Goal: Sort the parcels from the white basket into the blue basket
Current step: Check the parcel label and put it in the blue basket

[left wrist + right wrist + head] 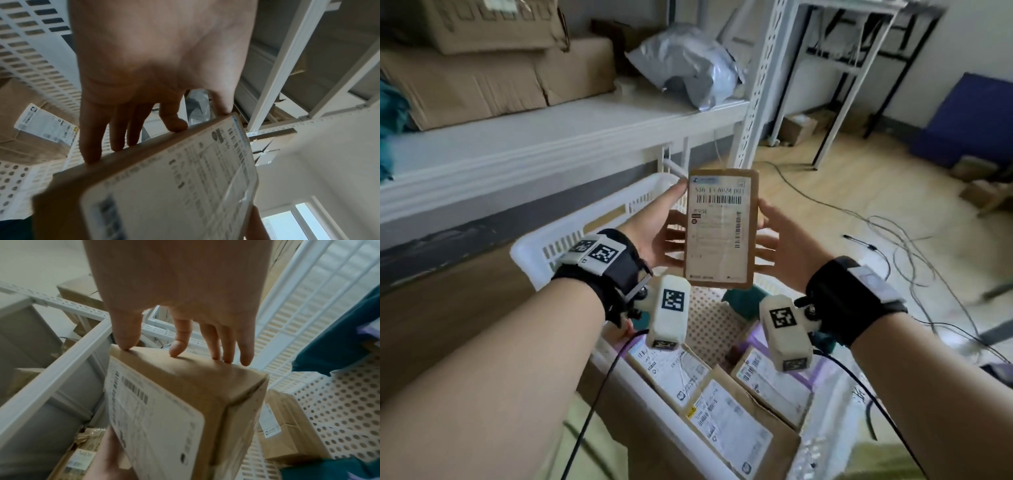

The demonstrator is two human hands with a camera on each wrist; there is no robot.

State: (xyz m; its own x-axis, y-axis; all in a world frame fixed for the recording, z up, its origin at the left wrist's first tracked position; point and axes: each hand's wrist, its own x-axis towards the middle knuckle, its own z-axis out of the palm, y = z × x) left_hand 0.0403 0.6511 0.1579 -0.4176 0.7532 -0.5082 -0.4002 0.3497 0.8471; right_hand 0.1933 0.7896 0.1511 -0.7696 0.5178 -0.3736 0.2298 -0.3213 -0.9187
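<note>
A brown cardboard parcel [720,228] is held upright above the white basket [571,222], its shipping label [717,226] facing the camera (small print blurred). The left hand [654,233] and right hand [782,246] clamp its opposite side edges with fingertips [174,352]; both wrist views show the parcel cut off by the frame. Below lie further labelled parcels [726,411], partly hidden by the wrist cameras [669,311]; no blue basket is identifiable.

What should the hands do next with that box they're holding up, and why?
Probably carry it sideways, away from the white basket, toward wherever the blue basket stands, which these views don't show. The left hand and right hand already hold the brown parcel by its side edges, lifted above the basket with its label facing up, so reading seems done. More parcels wait below.
</note>
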